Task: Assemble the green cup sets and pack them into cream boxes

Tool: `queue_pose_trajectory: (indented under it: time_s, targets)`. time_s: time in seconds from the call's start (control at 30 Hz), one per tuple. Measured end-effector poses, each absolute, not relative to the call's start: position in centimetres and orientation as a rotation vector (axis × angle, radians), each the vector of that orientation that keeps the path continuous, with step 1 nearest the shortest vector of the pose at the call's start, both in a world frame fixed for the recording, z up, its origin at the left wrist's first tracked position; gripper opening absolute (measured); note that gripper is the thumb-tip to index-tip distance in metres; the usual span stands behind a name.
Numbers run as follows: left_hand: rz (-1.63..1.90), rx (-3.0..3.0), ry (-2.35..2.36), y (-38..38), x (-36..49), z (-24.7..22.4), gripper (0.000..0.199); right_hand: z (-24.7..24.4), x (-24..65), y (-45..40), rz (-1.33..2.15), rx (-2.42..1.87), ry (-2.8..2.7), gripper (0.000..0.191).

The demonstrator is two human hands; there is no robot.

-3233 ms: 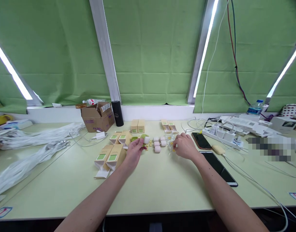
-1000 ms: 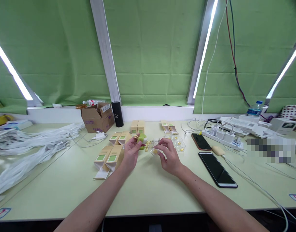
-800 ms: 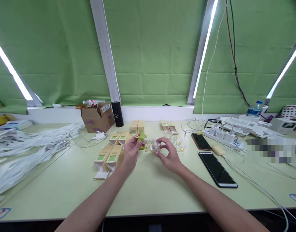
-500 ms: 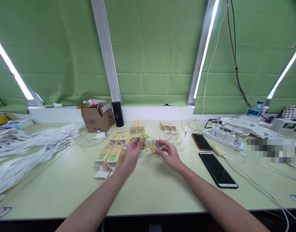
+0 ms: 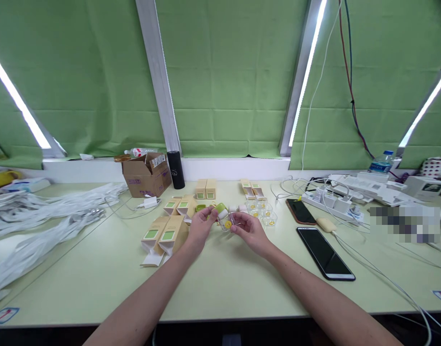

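Note:
My left hand (image 5: 202, 225) pinches a small green-and-white piece (image 5: 221, 210), like a little capped container; its exact kind is unclear. Close against it, my right hand (image 5: 250, 230) grips a clear plastic cup (image 5: 226, 225) with a yellow round spot on it. The two pieces meet or nearly meet; I cannot tell whether they touch. Several similar clear cups (image 5: 263, 211) with yellow spots stand on the table behind my right hand. Another green object (image 5: 200, 207) shows just behind my left fingers.
Tan cartons (image 5: 173, 233) with green labels lie left of my hands, more cartons (image 5: 206, 189) farther back. On the right are a phone (image 5: 324, 253), a second phone (image 5: 300, 211) and a power strip (image 5: 332, 207) with cables. A cardboard box (image 5: 146, 180) and black bottle (image 5: 175, 170) stand behind.
The green-and-white piece has moved right, up to the clear cup. The cup has shifted slightly left and down and is turned differently. Small whitish items now show behind my right fingers.

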State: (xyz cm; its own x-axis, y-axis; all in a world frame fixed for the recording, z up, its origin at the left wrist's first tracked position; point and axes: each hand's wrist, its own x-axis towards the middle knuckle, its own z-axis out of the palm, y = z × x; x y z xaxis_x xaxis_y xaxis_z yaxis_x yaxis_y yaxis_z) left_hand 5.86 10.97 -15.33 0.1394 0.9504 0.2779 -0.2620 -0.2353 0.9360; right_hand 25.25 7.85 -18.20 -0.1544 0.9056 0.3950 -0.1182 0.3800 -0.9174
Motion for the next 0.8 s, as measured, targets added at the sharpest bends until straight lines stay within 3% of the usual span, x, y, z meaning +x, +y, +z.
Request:
queue_pose_trajectory:
  time_s: [0.8]
  targets:
    - [1.307, 1.311, 0.779, 11.19, 5.9, -15.73, 0.056, -18.41, 24.99, 8.04, 1.172, -0.683, -1.367, 0.047]
